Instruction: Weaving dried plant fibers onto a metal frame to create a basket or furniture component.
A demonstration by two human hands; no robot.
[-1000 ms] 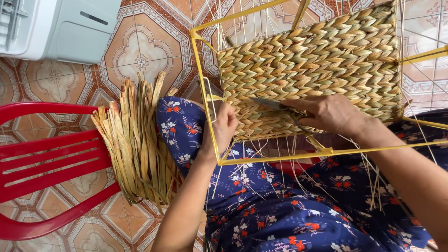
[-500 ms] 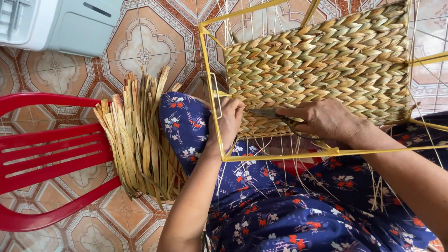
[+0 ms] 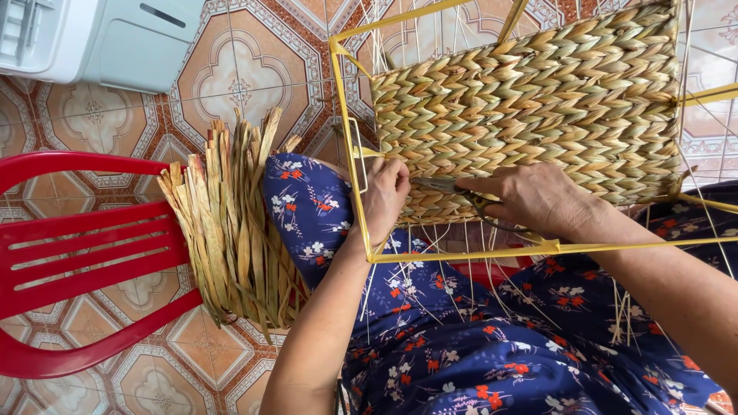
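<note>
A woven panel of pale dried straw [image 3: 530, 100] fills a yellow metal frame [image 3: 350, 146] that rests on my lap. My left hand [image 3: 384, 192] grips the frame's left bar and the lower left edge of the weave. My right hand [image 3: 530, 196] holds a pair of scissors [image 3: 453, 188] with the blades pointing left along the bottom row of the weave, close to my left fingers. Thin loose strands [image 3: 430, 261] hang from the weave below the frame's lower bar, over my blue floral dress [image 3: 461, 338].
A bundle of dried flat leaves [image 3: 231, 223] lies on the patterned tile floor [image 3: 231, 77] beside my left knee. A red plastic chair [image 3: 84, 246] stands at the left. A pale grey-white appliance [image 3: 100, 34] sits at the top left.
The view has shifted slightly. Both hands stay at the bottom edge of the weave, with the scissors' blades closer to my left hand.
</note>
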